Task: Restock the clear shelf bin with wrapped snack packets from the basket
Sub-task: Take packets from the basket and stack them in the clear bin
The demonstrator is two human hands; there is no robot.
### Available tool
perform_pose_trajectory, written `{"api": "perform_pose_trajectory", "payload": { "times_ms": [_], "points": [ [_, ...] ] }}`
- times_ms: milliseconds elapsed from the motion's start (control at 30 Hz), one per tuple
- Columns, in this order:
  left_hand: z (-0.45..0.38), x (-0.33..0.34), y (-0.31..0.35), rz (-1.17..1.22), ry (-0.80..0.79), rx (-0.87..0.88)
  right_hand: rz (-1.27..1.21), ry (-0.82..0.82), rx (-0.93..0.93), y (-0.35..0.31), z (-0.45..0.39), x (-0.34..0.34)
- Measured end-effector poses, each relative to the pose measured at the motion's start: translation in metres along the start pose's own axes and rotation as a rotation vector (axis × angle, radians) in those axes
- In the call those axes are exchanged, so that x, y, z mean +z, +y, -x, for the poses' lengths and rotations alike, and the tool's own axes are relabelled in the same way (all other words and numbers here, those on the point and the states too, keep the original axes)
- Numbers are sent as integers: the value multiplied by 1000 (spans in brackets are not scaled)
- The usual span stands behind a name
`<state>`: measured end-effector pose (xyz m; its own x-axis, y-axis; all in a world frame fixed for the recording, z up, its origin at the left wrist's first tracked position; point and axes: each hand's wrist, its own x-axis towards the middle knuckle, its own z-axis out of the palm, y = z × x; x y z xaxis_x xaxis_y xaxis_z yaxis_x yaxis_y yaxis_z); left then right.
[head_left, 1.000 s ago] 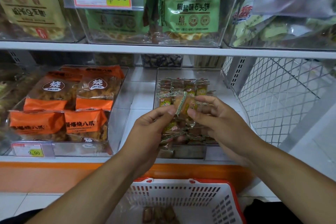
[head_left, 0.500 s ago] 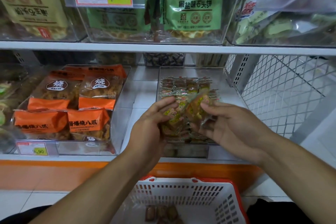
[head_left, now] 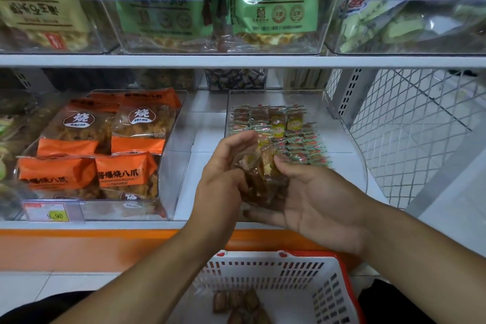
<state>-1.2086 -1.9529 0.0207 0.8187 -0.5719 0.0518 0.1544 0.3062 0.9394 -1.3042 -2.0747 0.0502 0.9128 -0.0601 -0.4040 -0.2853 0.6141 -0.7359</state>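
The right hand (head_left: pixel 313 200) cups a pile of snack packets (head_left: pixel 263 173); the left hand (head_left: pixel 223 181) pinches one. Lay each flat in the clear bin (head_left: pixel 349 144) just ahead.

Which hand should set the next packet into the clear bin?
Left, probably. The left hand pinches at the top of the packets, free to lift one into the clear bin. The right hand cradles the bunch from below.

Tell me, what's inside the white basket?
A few brown wrapped snack packets lie on the white basket's floor. The arms and the frame's edge hide the rest.
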Motion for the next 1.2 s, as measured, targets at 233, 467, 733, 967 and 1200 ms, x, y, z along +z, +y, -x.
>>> {"api": "perform_pose_trajectory", "payload": {
  "times_ms": [233,467,733,967,1200],
  "points": [
    [-6,-1,13,86,20,85,-122,-34,-52,-12,3,-3],
    [-13,-8,29,247,-5,54,-53,-131,10,-18,7,-7],
    [-12,-8,25,121,-236,-130,208,-177,31,-27,5,-22],
    [-12,1,17,22,-257,-162,262,-195,24,-24,-1,-21],
    [-17,-1,-5,-129,-185,-117,284,-365,33,-22,3,-18]
  ]
}}
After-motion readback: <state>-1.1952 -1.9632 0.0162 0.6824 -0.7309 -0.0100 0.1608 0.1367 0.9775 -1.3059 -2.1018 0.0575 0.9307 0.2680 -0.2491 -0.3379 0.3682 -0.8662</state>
